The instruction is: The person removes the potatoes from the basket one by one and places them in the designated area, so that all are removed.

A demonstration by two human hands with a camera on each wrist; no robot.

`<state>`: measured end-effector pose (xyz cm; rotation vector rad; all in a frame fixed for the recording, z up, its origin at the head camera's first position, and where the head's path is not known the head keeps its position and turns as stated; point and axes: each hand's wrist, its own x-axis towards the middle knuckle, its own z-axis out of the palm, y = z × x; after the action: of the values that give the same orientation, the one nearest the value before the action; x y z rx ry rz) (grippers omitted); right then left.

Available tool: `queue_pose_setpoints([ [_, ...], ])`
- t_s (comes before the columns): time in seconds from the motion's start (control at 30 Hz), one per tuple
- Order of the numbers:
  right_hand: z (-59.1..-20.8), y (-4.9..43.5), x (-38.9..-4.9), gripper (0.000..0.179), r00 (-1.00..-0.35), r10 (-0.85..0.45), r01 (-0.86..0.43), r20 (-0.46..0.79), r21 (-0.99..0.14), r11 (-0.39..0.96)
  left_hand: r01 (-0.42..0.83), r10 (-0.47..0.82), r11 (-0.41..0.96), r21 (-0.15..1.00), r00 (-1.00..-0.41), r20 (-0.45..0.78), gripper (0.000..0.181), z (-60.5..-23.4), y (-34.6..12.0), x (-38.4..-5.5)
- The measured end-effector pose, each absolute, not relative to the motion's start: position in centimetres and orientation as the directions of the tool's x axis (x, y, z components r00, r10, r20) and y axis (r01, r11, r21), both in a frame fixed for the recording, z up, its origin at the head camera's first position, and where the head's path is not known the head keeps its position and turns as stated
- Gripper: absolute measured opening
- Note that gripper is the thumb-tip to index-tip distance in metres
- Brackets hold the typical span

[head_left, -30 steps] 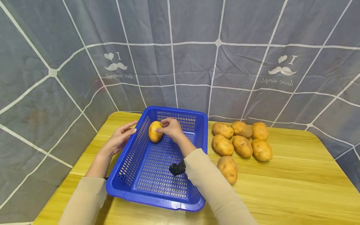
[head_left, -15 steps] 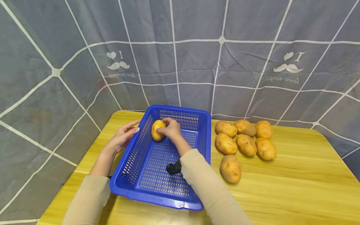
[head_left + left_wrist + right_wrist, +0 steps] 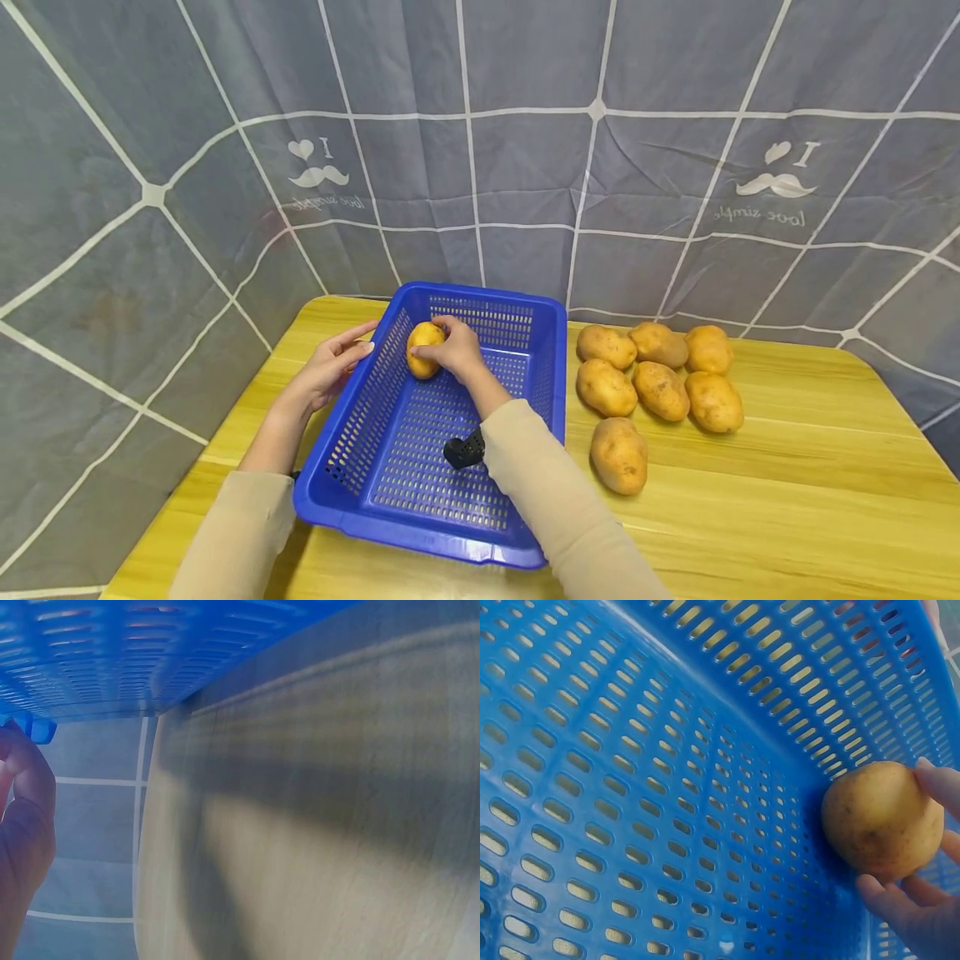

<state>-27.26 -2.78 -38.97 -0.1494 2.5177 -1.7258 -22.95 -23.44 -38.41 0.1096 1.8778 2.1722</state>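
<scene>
A blue perforated plastic basket (image 3: 450,442) stands on the wooden table. In its far left corner is a potato (image 3: 425,350), which my right hand (image 3: 461,350) grips with thumb and fingers from the right. The right wrist view has this potato (image 3: 877,817) low against the slotted wall, fingertips on both sides of it. My left hand (image 3: 330,367) holds the basket's left rim, thumb at the edge. From the left wrist, part of that hand (image 3: 26,817) shows by the rim; the remaining fingers are hidden.
Several potatoes (image 3: 660,390) lie grouped on the table right of the basket, with one potato (image 3: 618,456) nearer the front. A grey curtain with white lines (image 3: 525,167) hangs behind the table (image 3: 787,500). A black wrist camera (image 3: 463,451) sticks out over the basket floor.
The head view has shifted slightly, so everything appears a little further right. Both hands keep their places on the potato and the basket rim.
</scene>
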Motion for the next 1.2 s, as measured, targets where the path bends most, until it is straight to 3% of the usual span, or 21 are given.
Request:
queue_pose_setpoints([
  [0.3,-38.85,-2.47,-26.95,0.064,-0.987,-0.156,-0.020,-0.032,-0.946,0.324,-0.152,0.251,-0.124,0.981,-0.961,-0.117,0.052,-38.51,-23.27,-22.93],
  [0.53,-38.72,-2.27,-26.84,0.064,-0.973,-0.189,0.083,-0.131,-0.967,0.242,-0.155,0.257,-0.125,0.980,-0.959,-0.119,0.052,-38.56,-23.29,-22.98],
  [1.2,-38.05,-2.61,-26.74,0.062,-0.956,-0.246,0.096,-0.157,-0.965,0.242,-0.155,0.251,-0.121,0.981,-0.961,-0.121,0.054,-38.38,-23.53,-22.86],
])
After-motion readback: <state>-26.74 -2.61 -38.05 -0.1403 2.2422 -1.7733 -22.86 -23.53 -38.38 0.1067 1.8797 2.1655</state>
